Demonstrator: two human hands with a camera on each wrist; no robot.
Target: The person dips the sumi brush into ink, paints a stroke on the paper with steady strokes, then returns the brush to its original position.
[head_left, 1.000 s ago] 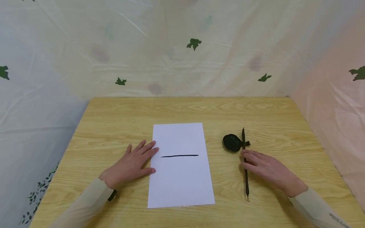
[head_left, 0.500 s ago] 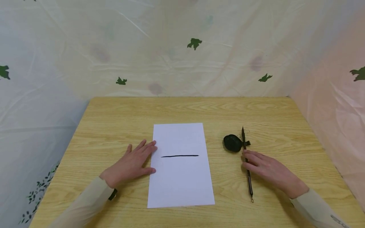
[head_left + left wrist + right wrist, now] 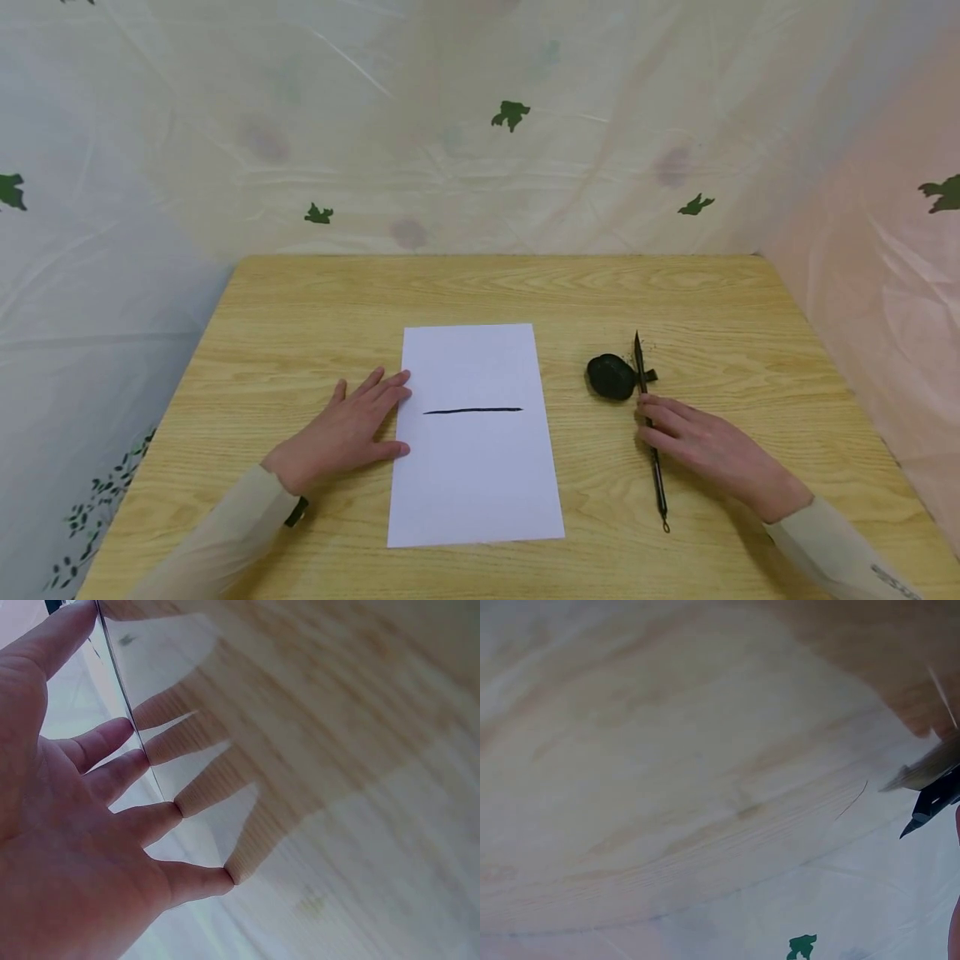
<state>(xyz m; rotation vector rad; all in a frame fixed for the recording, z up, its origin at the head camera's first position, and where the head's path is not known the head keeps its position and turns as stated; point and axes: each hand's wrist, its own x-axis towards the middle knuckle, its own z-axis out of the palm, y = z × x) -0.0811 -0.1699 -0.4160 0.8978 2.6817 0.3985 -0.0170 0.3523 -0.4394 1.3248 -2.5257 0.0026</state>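
Note:
In the head view, my right hand (image 3: pixel 712 454) pinches a dark ink brush (image 3: pixel 657 483) by its handle. The bristle tip points away from me, past a small black piece (image 3: pixel 651 376) lying under or beside the shaft. Left of the brush sits a rounded black dish-like object (image 3: pixel 611 377), possibly an inkstone. My left hand (image 3: pixel 333 437) lies spread, its fingertips resting on the left edge of a white sheet of paper (image 3: pixel 476 483). One black horizontal stroke (image 3: pixel 472 410) crosses the sheet. At the right wrist view's edge, the brush tip (image 3: pixel 919 820) shows; most of that hand is outside it.
The wooden table (image 3: pixel 300 292) has a glossy surface that mirrors the hands. A pale curtain (image 3: pixel 450 167) with green bird shapes stands behind it and along both sides. Small dark specks lie near the brush tip.
The brush has turned slightly: its looped end has moved right and its tip a little left and away. The right hand has hardly shifted. Left fingers have drawn slightly closer together; the paper stays still.

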